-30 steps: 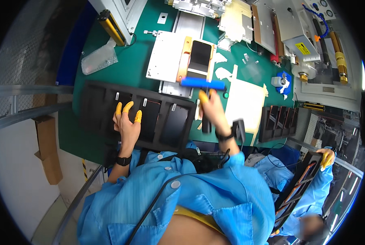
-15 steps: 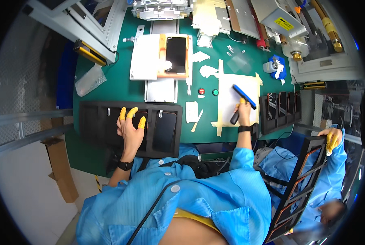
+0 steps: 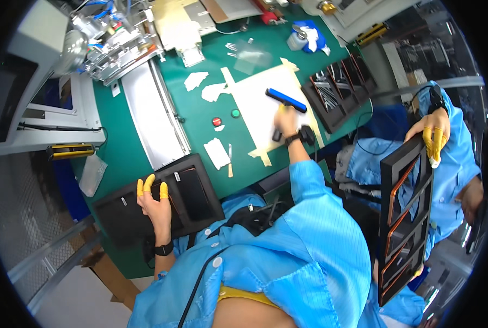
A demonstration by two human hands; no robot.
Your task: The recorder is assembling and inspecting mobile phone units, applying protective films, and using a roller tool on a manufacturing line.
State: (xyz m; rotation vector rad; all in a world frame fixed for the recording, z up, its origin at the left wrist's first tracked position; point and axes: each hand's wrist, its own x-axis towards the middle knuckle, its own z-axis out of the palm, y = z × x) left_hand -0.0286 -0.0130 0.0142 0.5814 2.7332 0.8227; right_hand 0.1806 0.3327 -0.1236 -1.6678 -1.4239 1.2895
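My right hand (image 3: 286,120) is closed round the black handle of a blue roller (image 3: 286,100), held over a white sheet (image 3: 265,104) taped to the green bench with cream tape. Some of that hand is blurred. My left hand (image 3: 155,208) rests over a black foam tray (image 3: 106,206), its fingers in yellow finger cots and spread apart. Beside it, a dark phone-like panel (image 3: 192,187) lies in a tray compartment. Whether the fingertips press on a panel is hard to make out.
A bare metal slide rail (image 3: 151,117) leads to a machine (image 3: 121,41) at the back left. Red (image 3: 216,121) and green buttons (image 3: 235,113) sit mid-bench. Another foam tray (image 3: 339,90) holds panels at right. A co-worker's hand (image 3: 434,128) grips an upright tray (image 3: 405,218) nearby.
The view has turned, shifting the bench across the picture. The orange holder with a dark panel no longer shows on the slide rail. My right hand still grips the roller over the sheet.
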